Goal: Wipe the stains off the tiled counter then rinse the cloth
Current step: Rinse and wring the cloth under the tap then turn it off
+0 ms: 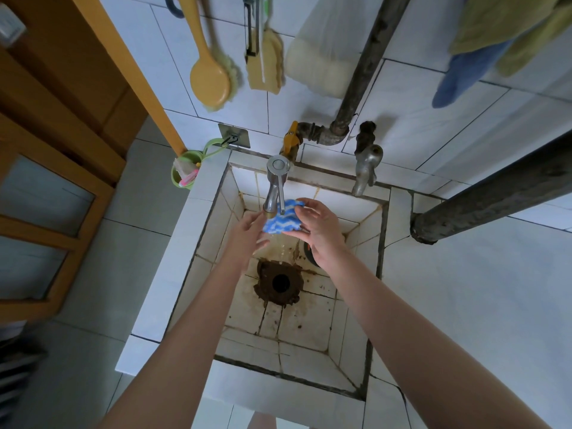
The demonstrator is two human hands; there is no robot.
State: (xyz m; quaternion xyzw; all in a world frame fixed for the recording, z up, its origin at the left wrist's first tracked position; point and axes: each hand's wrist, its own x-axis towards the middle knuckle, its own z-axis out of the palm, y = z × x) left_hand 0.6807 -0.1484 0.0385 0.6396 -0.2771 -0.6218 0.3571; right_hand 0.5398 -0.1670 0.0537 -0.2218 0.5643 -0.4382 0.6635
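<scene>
A blue-and-white striped cloth (283, 221) is held over the tiled sink (201, 224), right under the spout of a chrome tap (275, 187). Water runs down from the cloth toward the rusty drain hole (280, 283). My right hand (318, 230) grips the cloth from the right, fingers curled over its top edge. My left hand (250, 233) is against the cloth's left side with its fingers reaching under it; how tightly it holds is hidden. The white tiled counter (479, 298) spreads to the right of the sink.
A second, older tap (366, 168) and a yellow valve handle (291, 139) sit on the back wall. A thick dark pipe (495, 193) crosses above the counter at right. Brushes (210, 78), a sponge and towels (501, 35) hang above. A green cup (185, 173) hangs left of the sink.
</scene>
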